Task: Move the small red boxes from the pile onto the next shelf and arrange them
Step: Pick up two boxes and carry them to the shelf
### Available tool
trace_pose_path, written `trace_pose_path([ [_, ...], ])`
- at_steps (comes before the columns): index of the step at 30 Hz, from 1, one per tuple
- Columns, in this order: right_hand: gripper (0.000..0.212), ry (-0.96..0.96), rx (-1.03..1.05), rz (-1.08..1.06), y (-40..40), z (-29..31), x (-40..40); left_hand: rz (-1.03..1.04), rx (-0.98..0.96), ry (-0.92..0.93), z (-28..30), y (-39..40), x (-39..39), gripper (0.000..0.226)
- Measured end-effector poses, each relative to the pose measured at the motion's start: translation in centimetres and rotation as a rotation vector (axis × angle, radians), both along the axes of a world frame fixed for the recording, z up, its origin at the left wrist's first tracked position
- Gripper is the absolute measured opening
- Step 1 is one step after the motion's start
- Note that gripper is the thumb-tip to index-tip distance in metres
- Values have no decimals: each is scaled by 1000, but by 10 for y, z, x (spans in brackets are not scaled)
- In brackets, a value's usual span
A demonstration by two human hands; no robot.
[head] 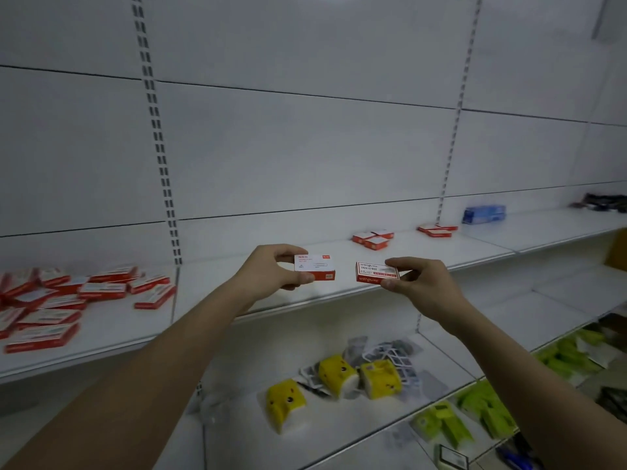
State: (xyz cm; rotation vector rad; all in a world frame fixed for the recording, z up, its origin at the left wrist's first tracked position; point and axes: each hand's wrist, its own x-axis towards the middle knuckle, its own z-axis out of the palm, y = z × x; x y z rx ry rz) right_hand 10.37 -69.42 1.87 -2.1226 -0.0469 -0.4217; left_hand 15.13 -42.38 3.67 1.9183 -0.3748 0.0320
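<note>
Both hands are held out in front of the white metal shelf (339, 293), just above its front lip. The left hand (271, 268) pinches a small red-and-white cardboard box (314, 267) between thumb below and fingers on top; the box's long axis runs left to right, its white printed face turned toward the camera. The right hand (420, 283) pinches a second small red box with white lettering (376, 273) by its right end, thumb underneath, long axis likewise left to right, tilted slightly down to the right. The two boxes are near each other but apart, a clear gap between them.

On the shelf section to the left, a loose pile of red boxes (68, 300) lies scattered at mixed angles, reaching nearly to the front edge. On the section behind the hands, a cluster of three red boxes (372, 238) and a further pair of red boxes (437, 230) sit near the back panel, well apart from each other. Bare white shelf surface stretches between these and the front lip.

Farther right stands a blue carton (484, 213). On the lower shelf lie yellow cartoon-faced packs (339, 378) and lime-green items (475, 412).
</note>
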Motion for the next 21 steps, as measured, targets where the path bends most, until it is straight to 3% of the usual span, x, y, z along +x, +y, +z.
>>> trace_pose_path([
  [21,47,59,-88,-83,-229,-17,194,76,-70,19,-43,-249,195,56],
])
